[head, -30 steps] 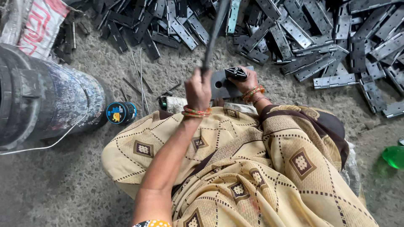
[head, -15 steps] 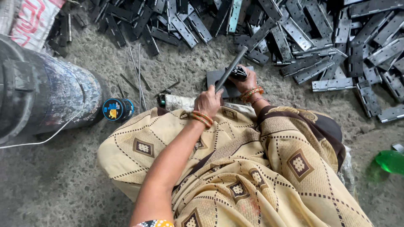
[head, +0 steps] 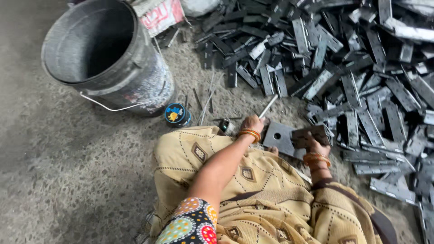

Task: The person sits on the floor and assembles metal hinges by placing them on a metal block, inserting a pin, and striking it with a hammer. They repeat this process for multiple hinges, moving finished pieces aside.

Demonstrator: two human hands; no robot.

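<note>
hands (head: 253, 123) (head: 318, 145) between bucket (head: 106, 58) and metal strips (head: 361, 81)

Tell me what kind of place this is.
Probably a small metalwork shop floor. A big heap of flat metal hinge plates lies on bare concrete, a grimy bucket stands nearby, and the left hand grips a metal rod.

We see a small round tin (head: 176, 114), blue lid w/ yellow label, just left of our left grip (head: 251, 124). Farther up-left, behind the bucket (head: 108, 58): white sack (head: 160, 14) w/ red print.
</note>
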